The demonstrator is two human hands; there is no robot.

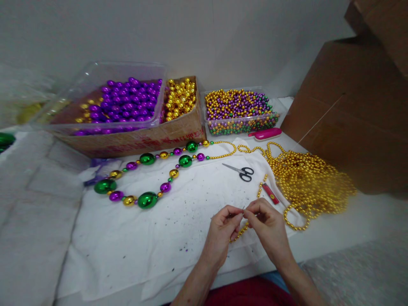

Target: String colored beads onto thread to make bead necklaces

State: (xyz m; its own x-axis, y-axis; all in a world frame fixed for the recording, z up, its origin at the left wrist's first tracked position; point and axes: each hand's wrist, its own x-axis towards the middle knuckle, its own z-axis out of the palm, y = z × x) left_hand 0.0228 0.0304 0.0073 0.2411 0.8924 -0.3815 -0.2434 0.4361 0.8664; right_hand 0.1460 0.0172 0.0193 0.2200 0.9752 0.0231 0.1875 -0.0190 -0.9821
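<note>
My left hand (pixel 225 227) and my right hand (pixel 267 221) meet fingertip to fingertip over the white cloth (pixel 127 250). Both pinch at one spot, where a thin, dark sliver (pixel 244 208) pokes up; it is too small to name. A gold bead strand (pixel 244 228) shows just below the fingers, but the hands hide whether it is gripped. Beyond the right hand lies a small red packet (pixel 270 194). Black-handled scissors (pixel 244 172) rest further up the cloth. To the left lies a necklace (pixel 147 200) of large green, purple and gold beads, its end in small gold beads.
A heap of gold bead strands (pixel 309 182) lies on the right, before a big cardboard box (pixel 347 110). Along the back stand a clear tub (pixel 121 126) of purple beads, a carton (pixel 143 142) with gold beads, and a tray (pixel 242 123) of small mixed beads. A pink-handled tool (pixel 268 134) lies there.
</note>
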